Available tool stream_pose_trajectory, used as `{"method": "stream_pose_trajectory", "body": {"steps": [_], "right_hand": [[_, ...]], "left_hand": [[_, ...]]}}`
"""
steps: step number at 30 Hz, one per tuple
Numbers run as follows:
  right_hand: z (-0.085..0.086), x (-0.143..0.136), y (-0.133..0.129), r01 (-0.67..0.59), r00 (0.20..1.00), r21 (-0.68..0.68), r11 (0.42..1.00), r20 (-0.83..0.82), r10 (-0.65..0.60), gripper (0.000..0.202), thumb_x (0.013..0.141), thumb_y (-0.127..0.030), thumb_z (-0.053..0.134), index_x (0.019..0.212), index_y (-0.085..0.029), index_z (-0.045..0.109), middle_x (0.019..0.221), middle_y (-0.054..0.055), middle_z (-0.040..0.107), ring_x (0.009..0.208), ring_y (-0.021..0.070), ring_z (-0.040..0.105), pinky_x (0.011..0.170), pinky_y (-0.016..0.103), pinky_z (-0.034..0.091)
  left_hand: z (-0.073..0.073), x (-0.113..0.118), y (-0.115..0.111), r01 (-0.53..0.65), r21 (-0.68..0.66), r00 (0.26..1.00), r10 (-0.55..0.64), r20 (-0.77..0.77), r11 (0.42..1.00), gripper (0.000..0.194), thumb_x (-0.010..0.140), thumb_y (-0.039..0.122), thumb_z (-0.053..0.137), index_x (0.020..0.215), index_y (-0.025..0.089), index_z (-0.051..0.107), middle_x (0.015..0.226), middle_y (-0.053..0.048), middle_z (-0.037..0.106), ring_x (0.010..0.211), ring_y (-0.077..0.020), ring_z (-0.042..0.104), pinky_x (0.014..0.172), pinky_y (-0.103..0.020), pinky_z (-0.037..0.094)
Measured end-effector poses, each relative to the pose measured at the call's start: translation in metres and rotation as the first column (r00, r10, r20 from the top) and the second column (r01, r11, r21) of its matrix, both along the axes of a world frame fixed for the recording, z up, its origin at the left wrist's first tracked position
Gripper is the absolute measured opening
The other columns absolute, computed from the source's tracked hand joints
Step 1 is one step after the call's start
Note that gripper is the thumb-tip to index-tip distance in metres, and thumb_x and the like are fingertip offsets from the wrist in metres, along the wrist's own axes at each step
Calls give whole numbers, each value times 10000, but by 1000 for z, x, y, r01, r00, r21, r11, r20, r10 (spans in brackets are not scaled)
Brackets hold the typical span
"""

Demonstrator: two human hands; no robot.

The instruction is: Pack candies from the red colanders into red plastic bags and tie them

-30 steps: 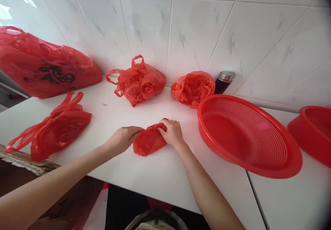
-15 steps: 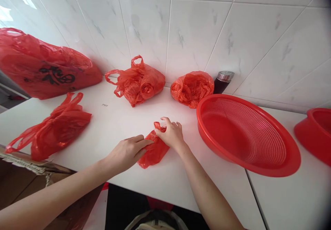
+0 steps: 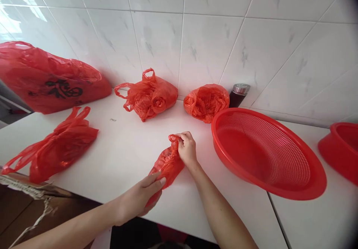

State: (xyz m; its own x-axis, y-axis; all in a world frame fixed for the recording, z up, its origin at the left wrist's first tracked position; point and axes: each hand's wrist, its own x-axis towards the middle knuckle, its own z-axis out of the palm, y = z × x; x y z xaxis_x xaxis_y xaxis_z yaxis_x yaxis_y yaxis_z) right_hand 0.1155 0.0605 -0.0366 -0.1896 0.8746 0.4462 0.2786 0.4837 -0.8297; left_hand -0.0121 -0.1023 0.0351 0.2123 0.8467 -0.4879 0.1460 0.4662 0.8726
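A small red plastic bag [image 3: 169, 164] is between my two hands, over the white table in front of me. My right hand [image 3: 187, 147] pinches its gathered top, and a handle loop sticks up beyond the fingertips. Lower down, my left hand [image 3: 147, 194] wraps round the bag's near end, thumb on top. The fingers underneath are partly hidden by the bag. What the bag contains, if anything, I cannot make out. Nearest on the right is a red plastic colander [image 3: 246, 152], tilted so that its inside shows.
Along the tiled wall [image 3: 156, 36] stand a large red bag [image 3: 61, 81], a red bag with loops [image 3: 151, 96], a bag of crumpled red plastic [image 3: 208, 101] and a dark bottle [image 3: 237, 95]. Another red bag [image 3: 64, 148] lies left, near the table edge. Another red basin [image 3: 341, 152] is far right.
My left hand has moved from the bag's upper middle down to its near end and now grips it there. My right hand has closed on the top, which is drawn up and narrower.
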Motion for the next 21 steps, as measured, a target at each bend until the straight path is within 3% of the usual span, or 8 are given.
{"method": "stream_pose_trajectory", "body": {"steps": [3,7,11,13,15,18,19,21], "right_hand": [[-3,-1,1,21,1000,-18,1000,-16,-21,293,849,-128,399,905,-215,673,972,62,579,890,178,606,856,319,487],[-1,3,3,31,997,-74,997,-62,-35,309,942,-264,362,1102,-224,624,1085,83,611,1009,199,598,903,346,468],[8,14,2,-256,967,-303,918,-88,241,478,956,-469,395,1396,-284,410,1159,80,632,1105,223,577,926,391,453],[13,18,1,-376,924,-371,849,-78,375,621,883,-504,540,1440,-311,345,1149,77,632,1078,232,584,911,409,461],[16,21,1,-420,902,-364,832,-66,426,766,789,-455,679,1452,-342,313,1200,75,593,1024,217,594,885,401,479],[14,19,3,-382,922,-286,879,-60,382,728,764,-317,695,1415,-342,369,1126,50,587,890,169,602,841,365,499],[13,16,3,-354,935,-252,901,-69,348,651,785,-281,655,1386,-326,409,1054,36,597,855,161,597,833,355,500],[10,11,2,-282,958,-182,942,-107,267,511,820,-240,581,1317,-292,476,963,23,602,823,158,588,825,344,498]], "left_hand": [[7,3,-2,-81,-315,910,200,364,946,401,884,565,470,710,214,387,463,104,244,401,-52,72,359,-175,63],[11,-8,4,-172,-345,821,328,467,923,459,878,506,537,595,169,406,442,77,291,362,-19,187,338,-126,164],[15,-30,20,-438,-221,710,486,510,871,265,889,427,554,913,172,622,727,-32,612,587,-99,584,540,-190,491],[10,-43,28,-609,-83,635,548,544,789,330,905,445,503,1113,209,604,957,-71,655,792,-154,650,709,-266,549],[-4,-52,29,-686,66,676,601,425,725,374,887,407,524,1215,229,547,1088,-81,631,911,-184,647,829,-324,541],[-31,-52,17,-371,354,899,427,-94,859,482,792,242,613,1262,241,508,1238,-104,571,1085,-260,589,965,-451,472],[-38,-47,11,-164,443,911,307,-276,882,551,771,201,614,1303,255,486,1313,-108,530,1171,-287,536,1016,-490,423],[-47,-33,2,187,544,833,161,-529,818,724,741,168,627,1411,299,387,1439,-95,429,1305,-310,411,1084,-517,336]]}}
